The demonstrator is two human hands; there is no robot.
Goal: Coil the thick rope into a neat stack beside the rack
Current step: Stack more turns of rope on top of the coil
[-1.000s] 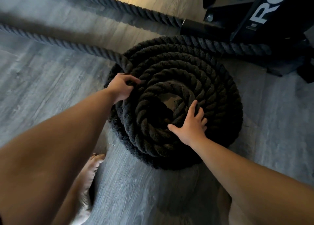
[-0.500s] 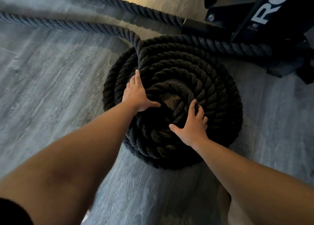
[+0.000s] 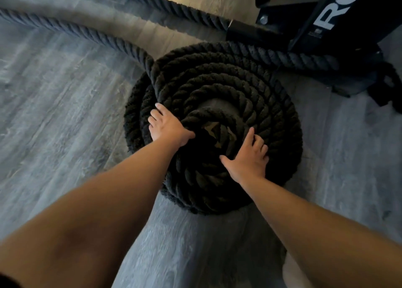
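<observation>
A thick black rope is wound into a round coil [image 3: 256, 105] on the grey wood floor, several turns stacked. My left hand [image 3: 167, 125] lies flat on the coil's left side, fingers pointing up and left. My right hand [image 3: 248, 155] presses flat on the coil's lower right turns, fingers spread toward the centre hole. A loose length of rope [image 3: 71, 29] runs from the coil's top left away to the far left. Another stretch of rope [image 3: 289, 56] leads right toward the black rack [image 3: 326, 16].
The black rack base with white lettering stands at the top right, close behind the coil. A second rope length [image 3: 174, 7] lies along the floor at the top. Grey wood floor [image 3: 54, 114] spreads left of the coil and in front of it.
My left hand let go of the loose rope at the coil's left edge and came to lie flat on top of the coil. The loose length swung up to the coil's top left.
</observation>
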